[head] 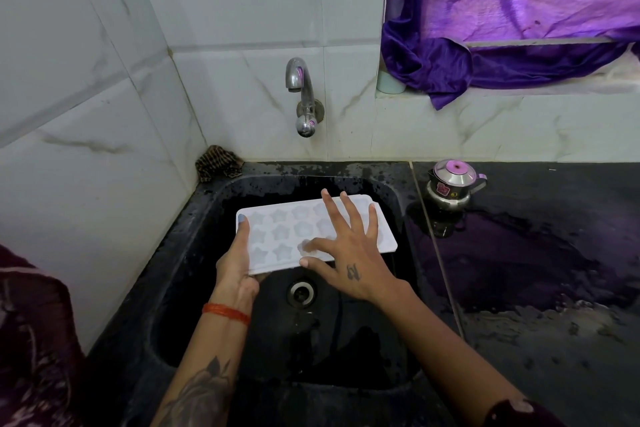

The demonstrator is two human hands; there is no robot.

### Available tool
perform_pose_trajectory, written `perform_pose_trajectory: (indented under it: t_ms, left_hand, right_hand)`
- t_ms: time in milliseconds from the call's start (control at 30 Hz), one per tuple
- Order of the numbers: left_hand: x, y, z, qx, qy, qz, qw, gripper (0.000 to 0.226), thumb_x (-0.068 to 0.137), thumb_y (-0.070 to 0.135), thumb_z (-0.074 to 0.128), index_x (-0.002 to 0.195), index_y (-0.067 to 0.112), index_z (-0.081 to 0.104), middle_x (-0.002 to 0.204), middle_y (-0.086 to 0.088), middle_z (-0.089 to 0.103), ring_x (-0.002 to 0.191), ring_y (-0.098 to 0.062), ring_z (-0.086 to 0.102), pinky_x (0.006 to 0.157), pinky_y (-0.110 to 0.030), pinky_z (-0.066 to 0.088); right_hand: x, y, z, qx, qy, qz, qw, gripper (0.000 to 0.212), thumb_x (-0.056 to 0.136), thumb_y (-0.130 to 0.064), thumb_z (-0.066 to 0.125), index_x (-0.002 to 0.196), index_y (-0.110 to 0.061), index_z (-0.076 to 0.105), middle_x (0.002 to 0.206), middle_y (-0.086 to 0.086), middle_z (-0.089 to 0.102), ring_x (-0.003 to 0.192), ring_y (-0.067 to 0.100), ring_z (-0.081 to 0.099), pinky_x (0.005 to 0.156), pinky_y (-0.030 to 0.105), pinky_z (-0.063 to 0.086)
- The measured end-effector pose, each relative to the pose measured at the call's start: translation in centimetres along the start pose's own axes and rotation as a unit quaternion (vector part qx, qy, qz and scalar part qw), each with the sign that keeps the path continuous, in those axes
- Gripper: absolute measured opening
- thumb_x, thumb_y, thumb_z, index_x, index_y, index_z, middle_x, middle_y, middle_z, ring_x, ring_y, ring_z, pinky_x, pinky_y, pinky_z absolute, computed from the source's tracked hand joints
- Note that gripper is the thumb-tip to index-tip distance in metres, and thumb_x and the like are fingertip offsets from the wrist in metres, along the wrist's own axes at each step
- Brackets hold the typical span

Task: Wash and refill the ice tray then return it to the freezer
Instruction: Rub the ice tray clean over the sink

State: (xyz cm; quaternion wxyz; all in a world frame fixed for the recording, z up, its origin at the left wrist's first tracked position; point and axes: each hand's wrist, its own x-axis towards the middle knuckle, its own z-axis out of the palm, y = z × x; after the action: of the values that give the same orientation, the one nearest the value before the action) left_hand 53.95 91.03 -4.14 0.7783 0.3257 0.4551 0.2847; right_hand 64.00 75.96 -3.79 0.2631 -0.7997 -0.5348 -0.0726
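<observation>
A white ice tray (277, 236) with star-shaped cups is held level over the black sink (194, 253), below the tap. My left hand (237, 260) grips the tray's left end, thumb lying on top along the edge and fingers hidden under it. My right hand (349, 250) lies flat on the tray's right half with its fingers spread and straight. The chrome tap (302, 94) on the tiled wall shows no running water. The drain (301, 292) sits just under the tray's near edge.
A small steel pot with a pink-knobbed lid (450, 184) stands on the wet black counter (554, 253) to the right. A brown scrub cloth (216, 163) sits in the sink's back left corner. Purple curtain (485, 45) drapes over the window ledge.
</observation>
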Motion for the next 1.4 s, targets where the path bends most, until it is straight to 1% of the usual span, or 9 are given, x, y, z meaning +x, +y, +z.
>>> perform_pose_trajectory:
  t_ms: [133,333,467,600,733,933,1133,1233,1400]
  left_hand:
    - [-0.09,0.06,0.12,-0.001,-0.001,-0.001,1.000,0.037,0.081,0.047,0.069,0.090,0.011,0.065,0.100,-0.015,0.069,0.088,-0.031,0.068,0.085,-0.053,0.053]
    - [-0.14,0.00,0.12,-0.002,-0.006,-0.005,1.000,0.037,0.083,0.047,0.067,0.094,0.011,0.065,0.106,-0.016,0.069,0.092,-0.033,0.068,0.081,-0.051,0.054]
    - [0.03,-0.16,0.09,0.002,-0.008,-0.008,1.000,0.042,0.081,0.048,0.068,0.099,0.010,0.066,0.112,-0.018,0.069,0.097,-0.035,0.067,0.086,-0.055,0.053]
    - [0.08,-0.03,0.13,0.004,0.004,-0.005,1.000,0.040,0.080,0.049,0.068,0.094,0.012,0.065,0.104,-0.015,0.070,0.091,-0.033,0.068,0.086,-0.054,0.054]
    - [-0.07,0.01,0.26,0.004,0.006,-0.003,1.000,0.036,0.082,0.047,0.067,0.090,0.012,0.064,0.098,-0.014,0.069,0.086,-0.031,0.068,0.081,-0.051,0.055]
    - [-0.09,0.08,0.19,0.007,0.007,-0.007,1.000,0.042,0.079,0.049,0.069,0.097,0.011,0.065,0.109,-0.017,0.069,0.094,-0.034,0.068,0.088,-0.054,0.053]
    - [-0.06,-0.26,0.00,0.006,0.002,-0.015,1.000,0.045,0.078,0.050,0.069,0.100,0.011,0.066,0.112,-0.017,0.069,0.097,-0.035,0.068,0.090,-0.055,0.052]
    - [-0.08,-0.38,-0.10,0.009,-0.003,-0.015,1.000,0.049,0.077,0.052,0.069,0.102,0.011,0.066,0.112,-0.016,0.069,0.097,-0.035,0.068,0.089,-0.054,0.053]
    - [-0.23,-0.34,0.00,0.008,-0.004,-0.017,1.000,0.042,0.080,0.050,0.067,0.096,0.011,0.066,0.109,-0.017,0.069,0.095,-0.033,0.068,0.087,-0.053,0.053]
  right_hand:
    - [0.13,-0.01,-0.10,0.025,-0.011,0.001,1.000,0.045,0.085,-0.065,0.034,0.101,-0.042,0.069,0.158,-0.004,-0.007,0.146,0.026,-0.012,0.108,0.053,-0.022]
    - [0.29,0.15,-0.39,0.035,-0.023,0.003,0.999,0.054,0.079,-0.071,0.033,0.093,-0.038,0.073,0.157,-0.010,-0.011,0.145,0.022,-0.018,0.107,0.048,-0.027]
    - [0.23,0.17,-0.47,0.028,-0.016,0.004,0.999,0.050,0.080,-0.071,0.036,0.088,-0.037,0.072,0.157,-0.008,-0.009,0.146,0.022,-0.015,0.109,0.052,-0.024]
    - [0.03,0.15,-0.09,-0.001,0.008,0.004,1.000,0.044,0.083,-0.067,0.038,0.083,-0.035,0.068,0.159,0.000,0.000,0.147,0.028,-0.006,0.110,0.058,-0.018]
    - [0.10,0.33,0.06,-0.012,0.006,0.006,1.000,0.043,0.084,-0.067,0.036,0.087,-0.037,0.067,0.160,0.000,-0.001,0.147,0.028,-0.007,0.110,0.056,-0.019]
    - [0.11,0.14,-0.02,0.022,-0.017,0.010,1.000,0.048,0.083,-0.069,0.030,0.101,-0.044,0.068,0.156,-0.008,-0.013,0.145,0.021,-0.016,0.107,0.049,-0.026]
    - [0.17,0.29,-0.30,0.043,-0.034,0.016,0.998,0.053,0.077,-0.072,0.033,0.095,-0.041,0.072,0.153,-0.015,-0.017,0.144,0.018,-0.021,0.105,0.044,-0.031]
    - [0.10,0.35,-0.32,0.046,-0.028,0.018,0.998,0.049,0.077,-0.072,0.037,0.089,-0.039,0.072,0.156,-0.013,-0.014,0.144,0.019,-0.020,0.106,0.045,-0.030]
    - [-0.14,0.37,-0.23,0.032,-0.017,0.015,0.999,0.042,0.081,-0.068,0.040,0.086,-0.036,0.065,0.160,-0.004,-0.007,0.145,0.022,-0.017,0.106,0.045,-0.030]
